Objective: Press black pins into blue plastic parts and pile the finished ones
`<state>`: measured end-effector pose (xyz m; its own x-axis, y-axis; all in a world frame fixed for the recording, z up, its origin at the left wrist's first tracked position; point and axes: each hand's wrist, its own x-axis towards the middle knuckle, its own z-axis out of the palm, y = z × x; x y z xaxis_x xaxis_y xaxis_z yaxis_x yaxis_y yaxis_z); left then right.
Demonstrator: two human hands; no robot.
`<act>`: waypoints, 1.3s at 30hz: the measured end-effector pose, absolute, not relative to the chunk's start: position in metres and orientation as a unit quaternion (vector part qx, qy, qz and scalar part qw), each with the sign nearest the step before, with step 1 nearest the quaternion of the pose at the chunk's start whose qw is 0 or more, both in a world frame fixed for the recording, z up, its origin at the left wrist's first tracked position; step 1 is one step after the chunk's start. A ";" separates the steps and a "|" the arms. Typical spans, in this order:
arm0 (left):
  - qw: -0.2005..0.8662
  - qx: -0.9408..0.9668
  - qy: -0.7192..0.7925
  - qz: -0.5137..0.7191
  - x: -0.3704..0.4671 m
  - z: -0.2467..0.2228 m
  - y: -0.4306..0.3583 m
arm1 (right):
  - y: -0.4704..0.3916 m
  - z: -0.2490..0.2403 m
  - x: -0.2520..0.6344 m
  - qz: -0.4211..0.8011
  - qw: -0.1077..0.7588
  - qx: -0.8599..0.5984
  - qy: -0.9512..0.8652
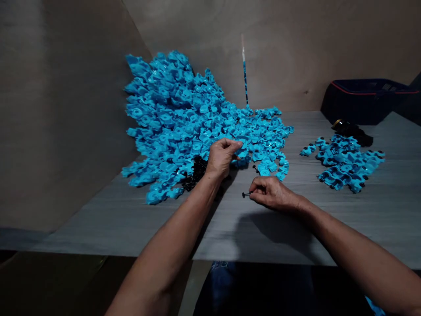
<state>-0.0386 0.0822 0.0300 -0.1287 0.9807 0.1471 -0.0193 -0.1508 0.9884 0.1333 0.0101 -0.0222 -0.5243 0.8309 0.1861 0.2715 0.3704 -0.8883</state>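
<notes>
A large heap of blue plastic parts fills the table's back left. At its near right side, my left hand is closed in a pinch on a blue part. Lower and to the right, my right hand pinches a small black wheel axle, whose round end points left. Another black axle lies beside the blue parts, above my right hand. Left of my left wrist is a pile of small black parts, partly hidden by my forearm.
On the right of the grey table lies a smaller pile of blue parts with black wheels. Behind it are a black object and a dark bin with a red rim line. A thin blue-and-white strip stands against the back wall.
</notes>
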 end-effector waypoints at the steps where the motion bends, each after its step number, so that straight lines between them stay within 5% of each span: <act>1: 0.470 0.461 0.472 0.587 -0.039 0.030 0.075 | 0.010 -0.021 0.134 0.450 0.349 -0.362 -0.738; 7: 0.552 0.368 0.438 0.607 -0.035 0.017 0.035 | 0.008 -0.001 0.140 0.413 0.548 -0.395 -0.611; 12: 0.561 0.407 0.392 0.605 -0.021 0.002 0.025 | 0.006 0.008 0.143 0.300 0.618 -0.392 -0.612; 24: 0.515 0.497 0.395 0.576 -0.013 0.000 0.015 | 0.008 0.003 0.146 0.054 0.545 -0.329 -0.769; 39: 0.573 0.506 0.377 0.523 -0.012 0.001 0.009 | 0.012 0.001 0.148 -0.019 0.551 -0.299 -0.779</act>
